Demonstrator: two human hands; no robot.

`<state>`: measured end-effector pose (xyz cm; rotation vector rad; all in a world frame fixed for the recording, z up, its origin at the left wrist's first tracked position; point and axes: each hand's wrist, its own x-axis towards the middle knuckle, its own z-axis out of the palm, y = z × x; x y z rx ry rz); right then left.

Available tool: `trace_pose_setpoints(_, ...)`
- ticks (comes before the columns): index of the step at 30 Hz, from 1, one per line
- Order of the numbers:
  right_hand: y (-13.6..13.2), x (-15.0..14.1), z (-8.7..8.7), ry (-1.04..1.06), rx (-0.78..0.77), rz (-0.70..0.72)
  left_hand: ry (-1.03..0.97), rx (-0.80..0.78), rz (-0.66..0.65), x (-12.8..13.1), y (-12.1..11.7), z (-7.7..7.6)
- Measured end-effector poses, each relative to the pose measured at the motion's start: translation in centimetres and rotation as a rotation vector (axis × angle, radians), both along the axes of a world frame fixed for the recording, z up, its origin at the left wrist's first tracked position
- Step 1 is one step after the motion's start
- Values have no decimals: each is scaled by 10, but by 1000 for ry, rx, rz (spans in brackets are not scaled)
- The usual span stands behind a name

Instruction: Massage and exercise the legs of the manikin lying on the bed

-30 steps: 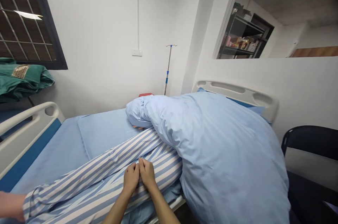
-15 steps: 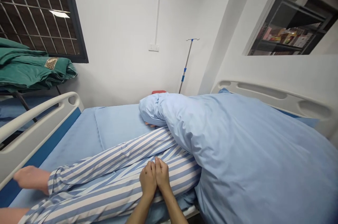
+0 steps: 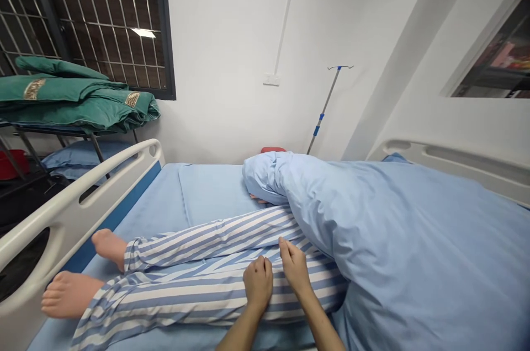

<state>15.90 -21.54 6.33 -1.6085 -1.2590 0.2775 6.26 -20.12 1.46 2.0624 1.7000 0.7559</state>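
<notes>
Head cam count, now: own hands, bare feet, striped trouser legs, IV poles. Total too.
Left hand, right hand: 2
Upper bare foot, lower bare foot: 2
Upper striped trouser leg, lower striped trouser leg: 2
IV pole: 1
Total: 7

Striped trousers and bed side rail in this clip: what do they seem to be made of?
The striped trousers look like a soft woven fabric, probably cotton or a cotton blend, with a matte finish; they fold and wrinkle softly, though the exact fibre can't be told. The side rail looks like smooth moulded white plastic with a faint sheen and rounded cut-outs; any inner frame is hidden.
</notes>
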Motion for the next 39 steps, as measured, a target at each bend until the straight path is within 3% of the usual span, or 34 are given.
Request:
trace_pose_setpoints(4,2,7,-19,-89,-43,-41,-20,3,13,0,0,0)
trace_pose_setpoints(9,4,5,-47,-325,-207,-133,-37,4,4,1,0,-2)
trace_pose_setpoints(14,4,6,-46,-410,-242,-149,-55,-37,-32,-3,2,0)
trace_pose_setpoints(18,2,4,-43,-438,-255,-142,-62,-103,-112,-22,7,2)
trace_pose_setpoints(21,1,3,-42,-437,-266,-134,-26,-132,-92,-57,18,3)
trace_pose_setpoints(23,0,3,-42,-428,-286,-134,10,-135,-67,-93,28,5)
trace_pose_setpoints(29,0,4,-44,-417,-326,-129,131,-162,97,-248,56,9)
trace_pose_setpoints(32,2,5,-47,-431,-351,-143,222,-184,208,-303,59,8)
trace_pose_setpoints(35,2,5,-49,-464,-373,-146,350,-199,247,-319,59,4)
trace_pose_setpoints(39,3,4,-50,-518,-407,-111,389,-186,246,-313,61,-2)
